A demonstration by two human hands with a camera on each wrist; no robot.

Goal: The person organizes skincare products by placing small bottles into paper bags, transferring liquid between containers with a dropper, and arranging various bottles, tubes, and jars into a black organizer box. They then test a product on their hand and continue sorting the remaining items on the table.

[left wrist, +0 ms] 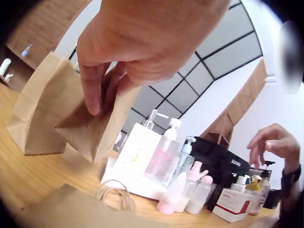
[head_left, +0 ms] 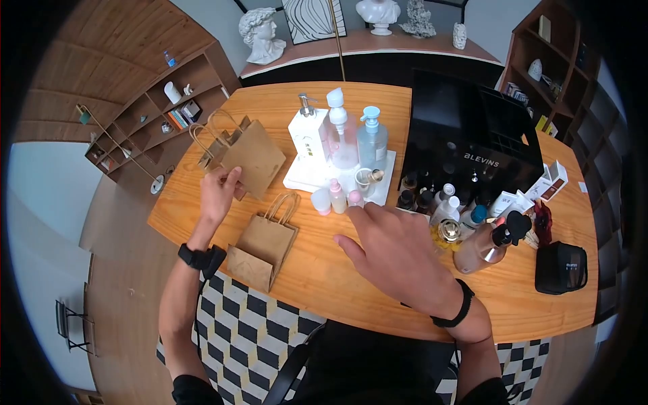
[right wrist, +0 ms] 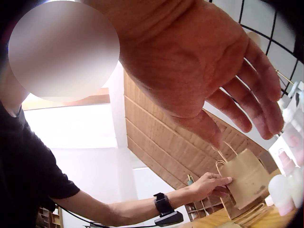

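My left hand (head_left: 219, 192) pinches the side of a small brown paper bag (head_left: 260, 158) with twisted handles at the left of the table. In the left wrist view its fingers (left wrist: 90, 95) reach over the bag's edge. Another paper bag (left wrist: 45, 109) stands right behind it. Nearer to me lies a third bag (head_left: 263, 241), its handles pointing away. My right hand (head_left: 399, 253) hovers over the middle of the table with its fingers extended and nothing in them. In the head view its fingertips overlap small pink-capped bottles (head_left: 337, 196), partly hiding one.
A white tray (head_left: 297, 181) bears pump bottles (head_left: 373, 138) and a white dispenser (head_left: 309, 135). On the right stand a large black box (head_left: 466, 128), several cosmetic bottles (head_left: 480, 246) before it, and a black case (head_left: 561, 268). The table's front edge runs close before me.
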